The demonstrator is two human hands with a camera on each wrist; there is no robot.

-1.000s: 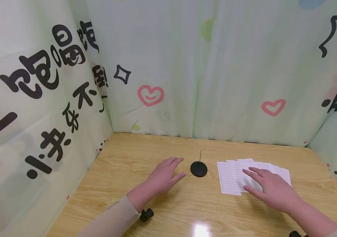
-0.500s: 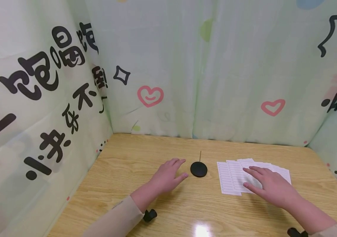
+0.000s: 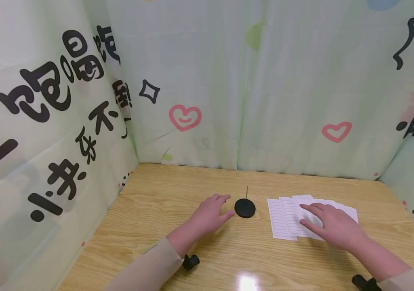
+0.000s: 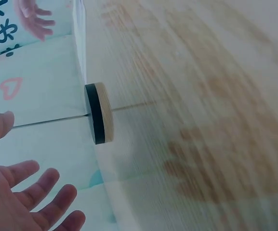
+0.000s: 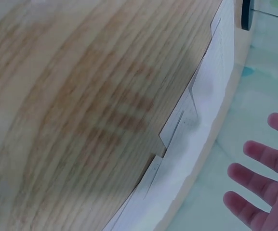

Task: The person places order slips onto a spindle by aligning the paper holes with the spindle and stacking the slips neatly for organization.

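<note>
A paper spike (image 3: pixel 244 208) with a round black base and a thin upright rod stands near the middle of the table. My left hand (image 3: pixel 210 216) hovers just left of it, fingers spread and holding nothing. The left wrist view shows the base (image 4: pixel 96 114) side-on, its rod reaching toward my thumb. Several white lined paper slips (image 3: pixel 281 218) lie fanned and overlapping to the right of the spike. Over them my right hand (image 3: pixel 337 226) is held with fingers apart and nothing in it; it hides part of the slips. Those slips (image 5: pixel 196 110) appear edge-on in the right wrist view.
The wooden table (image 3: pixel 177 182) is bounded at the back and sides by pale printed curtains (image 3: pixel 207 81). Black wrist-camera mounts (image 3: pixel 191 262) stick out beneath both forearms. Light reflects off the table's front.
My left hand has moved slightly to the right, closer to the spike. My right hand has barely shifted. The spike and slips stay in place.
</note>
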